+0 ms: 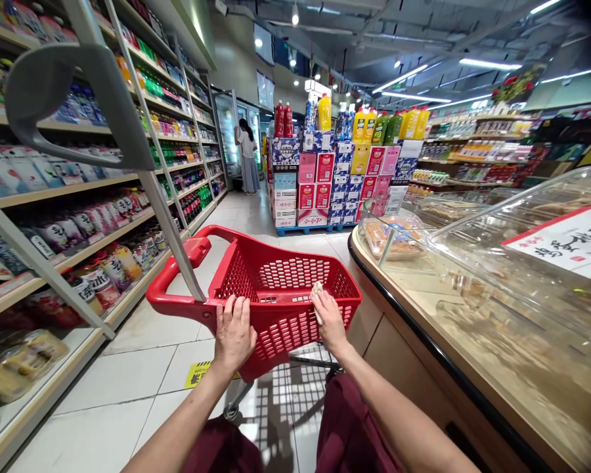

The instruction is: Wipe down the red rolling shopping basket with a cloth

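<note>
A red plastic shopping cart (285,335) stands side-on in front of me, its basket walls full of holes. My left hand (235,333) rests over the near rim by the handle end, its fingers bent over the edge and holding it. Farther right, my right hand (329,317) presses a crumpled whitish cloth (317,293) against the same rim near the basket's front corner. The fingers are closed around the cloth, which partly hides them. A grey pole with a looped grey plastic holder (79,112) rises from the cart's handle end at the left.
Drink shelves (128,190) line the left side. At right stands a display counter (404,309) with clear lids, close to the cart. Ahead are stacked drink cartons (315,177) with bottles on top. A person (248,157) stands by the fridges. A yellow floor sticker (197,374) lies below.
</note>
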